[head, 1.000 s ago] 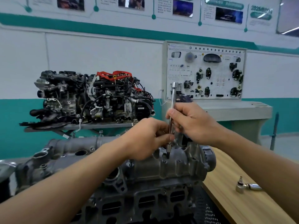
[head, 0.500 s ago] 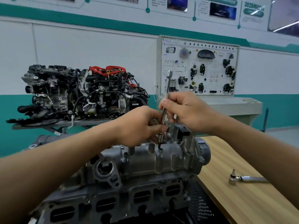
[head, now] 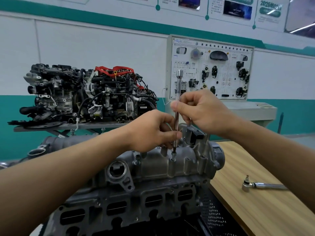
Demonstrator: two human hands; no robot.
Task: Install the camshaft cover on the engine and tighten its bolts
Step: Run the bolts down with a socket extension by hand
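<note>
Fingers (head: 170, 134): left hand (head: 151, 132) pinching long metal rod (head: 178, 86) low, right hand (head: 204, 111) pinching higher | rod tip: on bolt (head: 173, 155) in grey cover (head: 187, 161) | wrench (head: 265, 185): on wooden table (head: 255, 210)

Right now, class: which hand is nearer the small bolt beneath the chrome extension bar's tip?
Left. The left hand pinches the chrome extension bar low, just above the small bolt; the right hand grips it higher up.

Light: bright, even, indoor | Glare: strip light mirrored in the glossy panel (head: 300, 23), top right | Shadows: soft, faint | Focus: my view sharp at centre, softer in corners | Edges: green wall stripe (head: 85, 17) bows
</note>
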